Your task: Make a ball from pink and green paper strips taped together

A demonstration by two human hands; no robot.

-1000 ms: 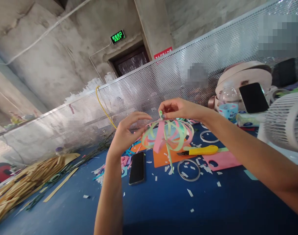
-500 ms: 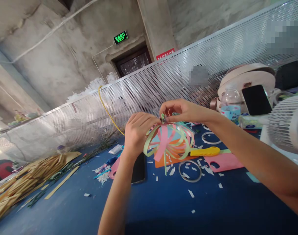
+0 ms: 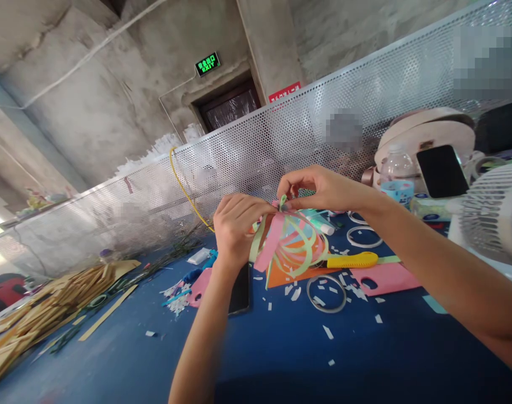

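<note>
Pink and pale green paper strips, curled into loops, form a round paper ornament (image 3: 295,241) held above the table. My left hand (image 3: 241,224) is closed on its top left side, fingertips at the gathered point. From the right, my right hand (image 3: 308,188) pinches the same gathered top, where a small green loop sticks up. Below the ornament lie an orange sheet (image 3: 276,276) and a yellow-handled cutter (image 3: 352,260). A black phone (image 3: 239,292) lies partly behind my left wrist.
Metal rings (image 3: 326,294), a pink card (image 3: 390,279) and paper scraps lie on the blue table (image 3: 281,353). Wooden strips (image 3: 58,297) are at left. A white fan (image 3: 491,213), bottle (image 3: 396,174), propped phone (image 3: 442,171) and bag stand at right. A perforated metal screen (image 3: 239,151) runs behind.
The paper ornament has turned and tilted, its loops swinging slightly left. My right hand has shifted slightly, and a white-capped tube behind the ornament shows more.
</note>
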